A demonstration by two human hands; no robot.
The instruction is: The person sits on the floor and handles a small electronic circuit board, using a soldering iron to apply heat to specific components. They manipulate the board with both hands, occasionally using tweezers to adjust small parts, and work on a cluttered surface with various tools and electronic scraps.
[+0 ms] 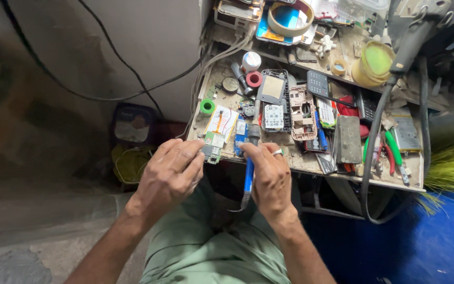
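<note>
Your right hand (270, 176) is clamped around a blue-handled soldering iron (249, 167), gripped like a pen, with its dark tip end pointing up toward the worktop (311, 163) and its cord trailing down past your wrist. Your left hand (172, 173) pinches a small green circuit board (212, 149) between the fingertips, right at the worktop's near left corner. The iron's tip sits just beside that board, to its right; whether they touch cannot be told.

Just behind the board, near the left edge, lies a white panel with orange and red wires (222, 120), and next to it a small blue board (240, 134). Toward the middle of the worktop sits an opened phone frame with a white keypad (274, 102), and beside it a pinkish phone shell (303, 113). A roll of green tape (207, 107) lies at the left edge, with a red-and-white spool (254, 79) further back.

Toward the right edge you have green-handled pliers (393, 148), a grey flat block (348, 139) and a thick grey cable (374, 152) hanging over the near edge. At the far side stand a yellow-green jar (375, 63) and a tan tape ring (290, 18).

Below the near edge, your lap shows green trousers (206, 252).
</note>
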